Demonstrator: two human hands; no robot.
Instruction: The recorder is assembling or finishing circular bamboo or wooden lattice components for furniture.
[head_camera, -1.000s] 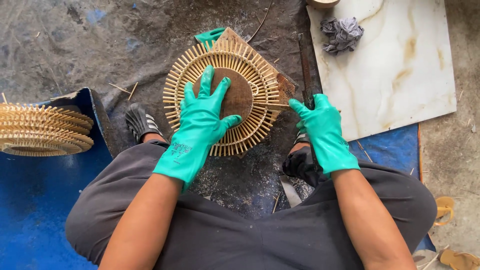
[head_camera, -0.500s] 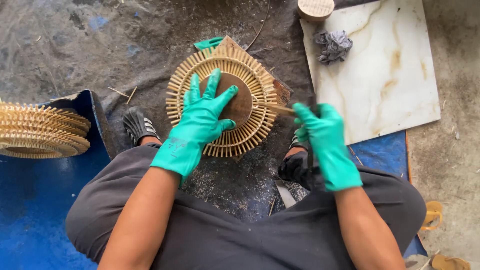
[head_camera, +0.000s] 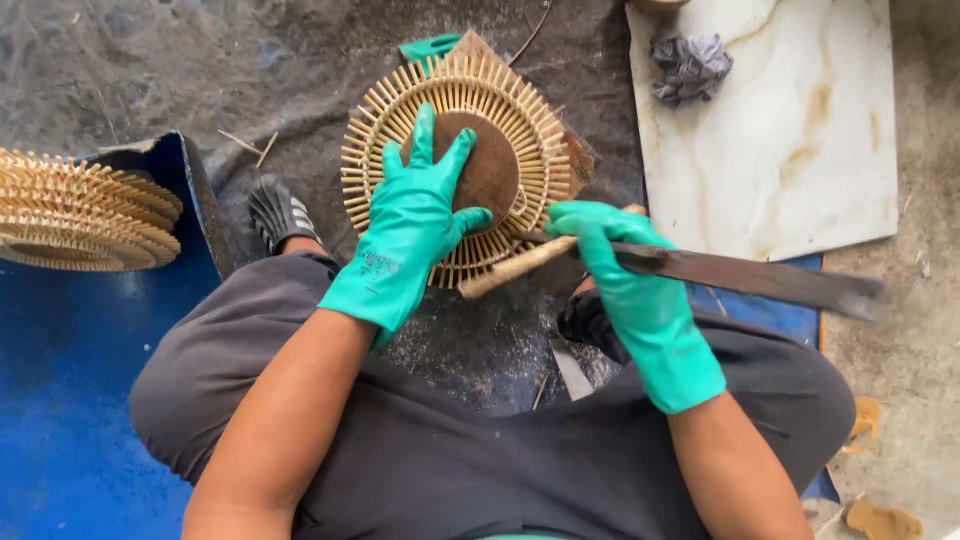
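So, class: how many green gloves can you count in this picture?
2: one on the left hand pressing the round rattan piece, one on the right hand gripping the long knife.

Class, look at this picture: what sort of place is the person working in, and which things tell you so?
Probably an informal craft workshop on the ground. The left hand presses a round woven cane piece, the right hand grips a long dark blade, and a stack of finished cane pieces lies nearby.

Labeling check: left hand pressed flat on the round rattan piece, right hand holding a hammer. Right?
Not quite. The head view shows the right hand holding a long dark knife, not a hammer. The left hand does press flat on the round rattan piece.
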